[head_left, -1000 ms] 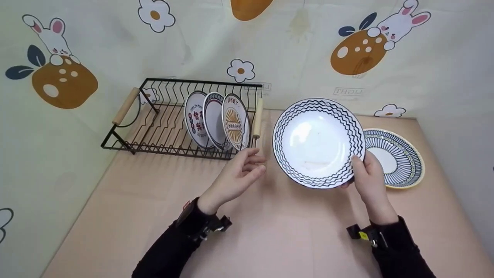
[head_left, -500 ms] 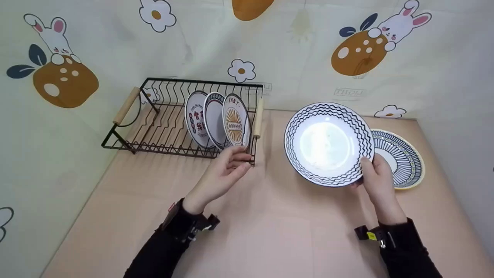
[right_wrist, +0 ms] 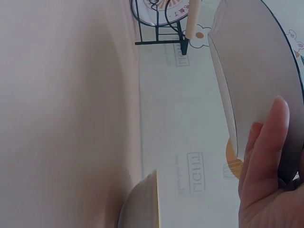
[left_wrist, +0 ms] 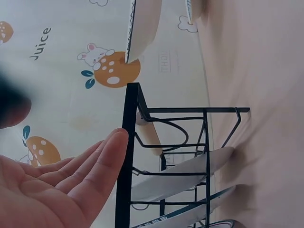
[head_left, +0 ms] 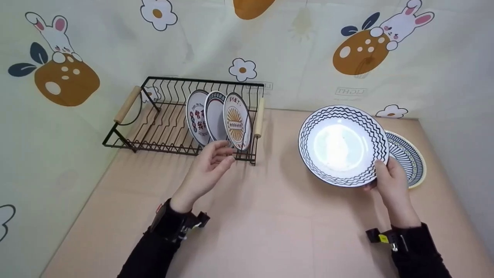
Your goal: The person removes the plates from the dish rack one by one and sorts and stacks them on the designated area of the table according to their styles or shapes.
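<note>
In the head view my right hand (head_left: 395, 185) grips the right rim of a white plate (head_left: 339, 146) with black zigzag lines round its border. The thumb lies on top and the fingers are beneath, as the right wrist view shows against the plate's pale underside (right_wrist: 261, 71). This plate is held up over the table. My left hand (head_left: 206, 170) holds nothing, its fingers loosely bent at the front of a black wire dish rack (head_left: 170, 150). Several patterned plates stand upright in the rack's right part; the rightmost plate (head_left: 237, 123) bears an orange sunburst.
A blue-patterned plate with a yellow rim (head_left: 413, 166) lies on the table at the right, partly hidden by the right hand and the held plate. Wooden handles (head_left: 259, 117) cap the rack's ends. Behind it hangs a printed cloth (head_left: 293, 50) with rabbits and flowers.
The zigzag plate has moved right in my right hand, covering more of the blue-patterned plate. My left hand has shifted left along the front of the rack.
</note>
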`<action>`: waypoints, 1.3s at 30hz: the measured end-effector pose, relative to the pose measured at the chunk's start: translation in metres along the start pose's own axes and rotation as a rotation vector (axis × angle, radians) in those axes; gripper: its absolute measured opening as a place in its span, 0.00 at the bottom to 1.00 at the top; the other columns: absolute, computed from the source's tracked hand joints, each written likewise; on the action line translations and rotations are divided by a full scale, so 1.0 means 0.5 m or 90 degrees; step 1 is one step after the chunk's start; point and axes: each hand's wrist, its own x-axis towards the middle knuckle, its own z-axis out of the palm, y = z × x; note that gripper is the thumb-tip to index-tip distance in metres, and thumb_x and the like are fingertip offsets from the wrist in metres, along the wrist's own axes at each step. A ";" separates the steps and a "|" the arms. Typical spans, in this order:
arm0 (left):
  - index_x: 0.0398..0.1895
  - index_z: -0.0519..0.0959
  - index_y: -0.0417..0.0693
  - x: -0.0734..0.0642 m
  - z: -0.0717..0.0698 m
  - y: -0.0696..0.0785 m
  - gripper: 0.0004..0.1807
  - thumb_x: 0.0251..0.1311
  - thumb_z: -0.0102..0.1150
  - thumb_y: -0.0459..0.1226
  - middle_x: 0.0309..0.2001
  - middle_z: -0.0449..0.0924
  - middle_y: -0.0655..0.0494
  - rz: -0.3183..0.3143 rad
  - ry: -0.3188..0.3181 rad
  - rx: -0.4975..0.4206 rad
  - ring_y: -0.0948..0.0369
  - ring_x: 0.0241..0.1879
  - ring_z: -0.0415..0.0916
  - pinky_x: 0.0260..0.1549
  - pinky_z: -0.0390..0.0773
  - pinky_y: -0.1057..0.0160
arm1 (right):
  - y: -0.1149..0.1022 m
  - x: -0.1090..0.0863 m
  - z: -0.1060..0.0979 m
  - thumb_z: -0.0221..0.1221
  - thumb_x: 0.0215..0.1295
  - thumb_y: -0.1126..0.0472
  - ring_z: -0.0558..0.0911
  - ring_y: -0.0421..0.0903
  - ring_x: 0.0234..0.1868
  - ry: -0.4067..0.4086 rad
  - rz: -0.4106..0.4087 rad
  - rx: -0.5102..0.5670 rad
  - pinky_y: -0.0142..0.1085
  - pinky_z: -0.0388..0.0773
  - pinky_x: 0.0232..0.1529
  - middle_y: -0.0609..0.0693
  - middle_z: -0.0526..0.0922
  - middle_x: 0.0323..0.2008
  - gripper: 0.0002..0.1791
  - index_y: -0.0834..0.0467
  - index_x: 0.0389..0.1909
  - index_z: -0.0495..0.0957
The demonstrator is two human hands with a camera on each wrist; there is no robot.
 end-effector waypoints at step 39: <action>0.68 0.62 0.29 0.039 -0.147 -0.038 0.31 0.69 0.56 0.40 0.58 0.75 0.35 -0.063 0.136 0.197 0.45 0.54 0.76 0.56 0.76 0.48 | 0.014 -0.004 -0.115 0.39 0.74 0.63 0.77 0.45 0.13 0.037 0.060 -0.077 0.34 0.80 0.16 0.48 0.78 0.22 0.14 0.71 0.46 0.67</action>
